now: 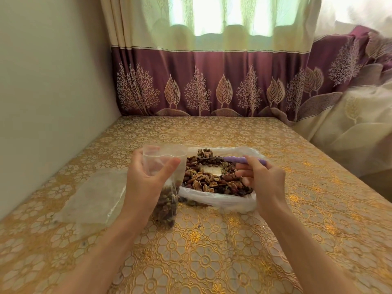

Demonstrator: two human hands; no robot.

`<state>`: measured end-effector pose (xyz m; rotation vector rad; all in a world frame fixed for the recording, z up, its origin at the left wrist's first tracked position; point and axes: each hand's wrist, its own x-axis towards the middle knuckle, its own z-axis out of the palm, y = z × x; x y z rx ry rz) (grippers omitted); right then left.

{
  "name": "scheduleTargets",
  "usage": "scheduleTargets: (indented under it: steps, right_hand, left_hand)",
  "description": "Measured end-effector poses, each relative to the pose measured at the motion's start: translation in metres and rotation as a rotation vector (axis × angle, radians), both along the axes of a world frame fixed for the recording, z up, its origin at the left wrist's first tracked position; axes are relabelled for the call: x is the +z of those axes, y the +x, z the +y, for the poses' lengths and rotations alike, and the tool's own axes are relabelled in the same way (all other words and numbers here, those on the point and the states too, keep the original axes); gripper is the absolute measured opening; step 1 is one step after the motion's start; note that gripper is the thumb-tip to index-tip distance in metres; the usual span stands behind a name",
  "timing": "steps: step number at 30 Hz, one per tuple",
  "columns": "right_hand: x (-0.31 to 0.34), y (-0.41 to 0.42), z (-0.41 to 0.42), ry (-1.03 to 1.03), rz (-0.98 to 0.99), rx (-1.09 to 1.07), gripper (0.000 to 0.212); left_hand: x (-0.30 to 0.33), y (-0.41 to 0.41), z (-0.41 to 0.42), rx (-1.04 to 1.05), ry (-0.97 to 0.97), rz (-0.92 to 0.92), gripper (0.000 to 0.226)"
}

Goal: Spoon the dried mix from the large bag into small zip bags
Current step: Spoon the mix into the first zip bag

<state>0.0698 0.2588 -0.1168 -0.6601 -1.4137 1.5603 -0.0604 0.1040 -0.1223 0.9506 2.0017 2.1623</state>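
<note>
The large clear bag [218,201] lies open on the table, full of dried nut and fruit mix [212,181]. My left hand [146,181] grips a small zip bag [164,158] upright just left of it, mouth held open, its lower part filled with mix. My right hand [263,179] holds a purple-handled spoon [235,159] over the large bag. The spoon's bowl carries a heap of mix [204,153] close to the small bag's mouth.
A stack of flat clear zip bags [93,198] lies on the table to the left. The table [212,251] has a gold floral cover. A wall stands at the left, patterned curtains [212,81] at the back and right.
</note>
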Motion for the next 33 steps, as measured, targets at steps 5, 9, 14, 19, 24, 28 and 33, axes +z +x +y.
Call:
scheduleTargets:
  steps: [5,9,14,19,24,28,33]
  right_hand:
    - [0.017,0.006,-0.009,0.059,0.158,0.042,0.038]
    - [0.030,0.009,-0.019,0.102,0.264,0.148,0.043]
    - [0.035,0.011,-0.029,0.164,0.274,0.226,0.025]
    - [0.034,0.012,-0.032,0.261,0.259,0.291,0.020]
    - [0.033,0.012,-0.030,0.294,0.260,0.336,0.016]
    - [0.031,0.013,-0.024,0.270,0.264,0.294,0.029]
    - [0.031,0.013,-0.017,0.189,0.306,0.293,0.019]
  left_hand:
    - [0.001,0.002,0.000,-0.014,-0.009,0.012,0.054]
    - [0.001,0.003,0.000,-0.006,-0.040,0.005,0.055]
    - [0.001,0.002,0.000,-0.013,-0.047,-0.013,0.056]
    - [0.002,0.003,0.000,0.015,-0.031,-0.038,0.054]
    - [0.001,0.003,0.001,-0.011,-0.013,-0.029,0.047]
    - [0.001,0.002,0.001,0.033,-0.003,-0.026,0.061]
    - [0.001,0.001,0.000,0.033,-0.013,-0.010,0.062]
